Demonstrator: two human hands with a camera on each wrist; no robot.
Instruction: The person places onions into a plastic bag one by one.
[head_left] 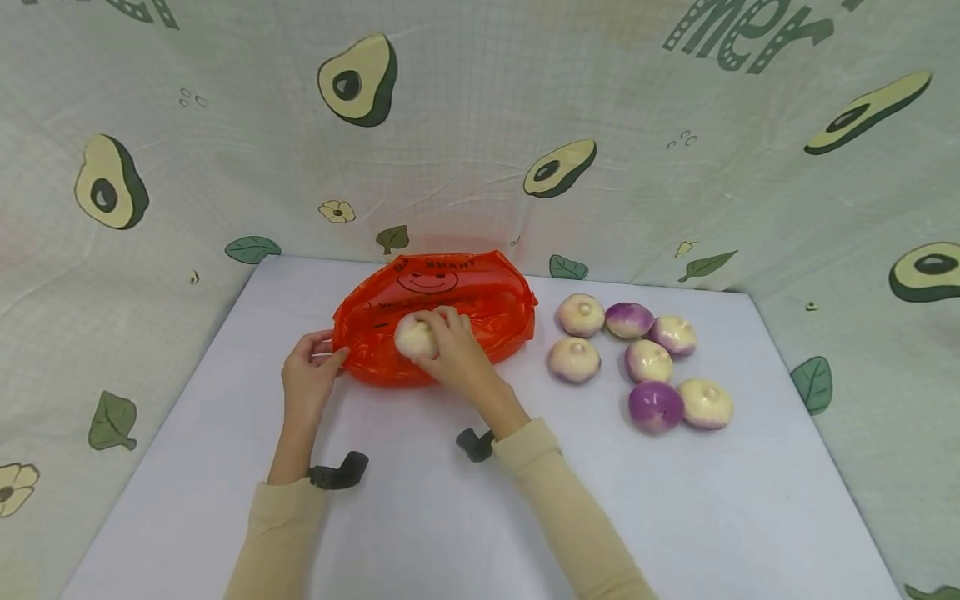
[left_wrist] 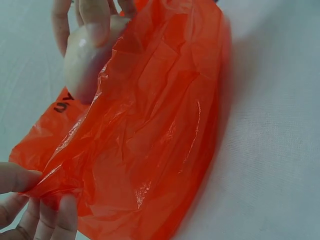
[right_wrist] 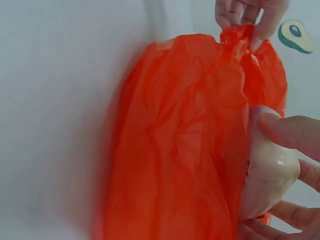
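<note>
A red plastic bag [head_left: 480, 287] with black print lies at the back of the white table. My left hand [head_left: 309, 367] pinches the bag's left edge between thumb and fingers, seen close in the left wrist view. In my right hand [head_left: 457, 348] is a white and purple turnip [head_left: 415, 337], gripped by thumb and fingers. The right wrist view shows this turnip [right_wrist: 270, 165] at the bag's mouth, partly behind the red film [right_wrist: 185, 135]. Several more turnips lie to the right, among them a purple one [head_left: 656, 407] and a pale one [head_left: 706, 403].
The white table [head_left: 420, 517] meets a cloth backdrop [head_left: 465, 167] printed with avocados and leaves behind and at both sides. Dark devices are strapped to my left wrist [head_left: 341, 472] and right wrist [head_left: 476, 445].
</note>
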